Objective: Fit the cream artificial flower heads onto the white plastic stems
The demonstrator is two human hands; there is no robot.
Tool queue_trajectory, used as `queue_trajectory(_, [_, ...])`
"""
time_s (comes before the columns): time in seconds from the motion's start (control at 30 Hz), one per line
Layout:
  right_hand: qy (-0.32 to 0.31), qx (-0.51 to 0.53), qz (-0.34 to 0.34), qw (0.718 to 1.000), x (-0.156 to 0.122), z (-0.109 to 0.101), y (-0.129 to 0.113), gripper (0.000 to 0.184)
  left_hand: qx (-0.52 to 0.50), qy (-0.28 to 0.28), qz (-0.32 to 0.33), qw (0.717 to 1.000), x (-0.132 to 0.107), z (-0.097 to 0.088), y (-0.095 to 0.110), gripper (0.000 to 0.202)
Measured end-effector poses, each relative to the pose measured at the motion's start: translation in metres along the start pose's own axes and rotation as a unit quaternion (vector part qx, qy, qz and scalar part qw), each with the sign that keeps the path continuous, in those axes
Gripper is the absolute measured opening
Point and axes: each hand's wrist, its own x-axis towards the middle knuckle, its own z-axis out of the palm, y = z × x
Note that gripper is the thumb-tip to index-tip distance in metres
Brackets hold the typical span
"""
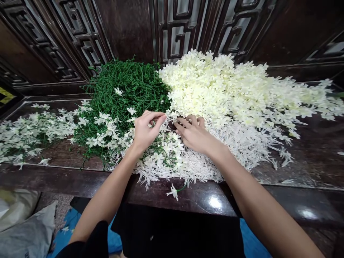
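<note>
My left hand [147, 129] is pinched, thumb against forefinger, beside the pile of loose white flower heads. What sits between those fingertips is too small to make out. Just to its right, my right hand [192, 134] reaches down with bent fingers apart, its tips at the front edge of the white flower heads [215, 89]. Beneath both wrists lies a heap of thin white stamen-like pieces [200, 163]. Green plastic stems [126, 84] are heaped behind my left hand. Green stems with white flowers on them [163, 148] lie between my forearms.
More flowered stems [34, 132] lie along the left of the dark wooden bench [309, 157]. One flower [173, 192] hangs at its front edge. Carved wooden panels [177, 32] rise behind. Pale sacks [29, 225] and a blue sheet [63, 229] are on the floor.
</note>
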Motion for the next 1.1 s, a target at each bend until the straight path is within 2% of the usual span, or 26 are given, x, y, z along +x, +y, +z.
queue_trajectory(0.17, [-0.047, 0.02, 0.029, 0.998, 0.001, -0.014, -0.008, 0.046, -0.01, -0.028, 0.007, 1.0, -0.002, 0.001, -0.003, 0.007])
queue_trajectory(0.27, [-0.053, 0.034, 0.043, 0.997, 0.001, -0.019, -0.008, 0.046, -0.011, -0.031, -0.003, 0.999, -0.002, 0.002, -0.004, 0.008])
queue_trajectory(0.5, [-0.07, 0.041, 0.019, 0.997, -0.001, -0.015, -0.011, 0.046, -0.014, -0.044, -0.001, 0.999, -0.002, 0.002, -0.007, 0.007])
queue_trajectory(0.57, [-0.055, 0.051, 0.026, 0.997, -0.001, -0.015, -0.011, 0.045, -0.008, -0.048, 0.002, 0.999, -0.003, 0.002, -0.008, 0.007])
queue_trajectory(0.67, [0.027, 0.118, 0.065, 0.991, 0.0, -0.017, -0.009, 0.041, 0.001, -0.042, 0.009, 0.999, -0.002, 0.002, -0.009, 0.006])
queue_trajectory(0.77, [0.12, 0.272, 0.116, 0.948, 0.003, -0.02, -0.007, 0.029, -0.005, -0.038, 0.031, 0.999, -0.002, 0.002, -0.007, 0.006])
queue_trajectory(0.87, [0.176, 0.434, 0.145, 0.872, 0.004, -0.022, -0.011, 0.017, -0.032, -0.064, 0.058, 0.996, -0.003, 0.002, -0.004, 0.008])
queue_trajectory(0.97, [0.191, 0.528, 0.143, 0.815, 0.004, -0.026, -0.017, 0.011, -0.061, -0.093, 0.067, 0.992, -0.004, 0.002, -0.001, 0.009])
queue_trajectory(1.1, [0.151, 0.59, 0.156, 0.778, 0.001, -0.037, -0.021, 0.022, -0.073, -0.092, 0.089, 0.989, -0.003, 0.001, 0.001, 0.01])
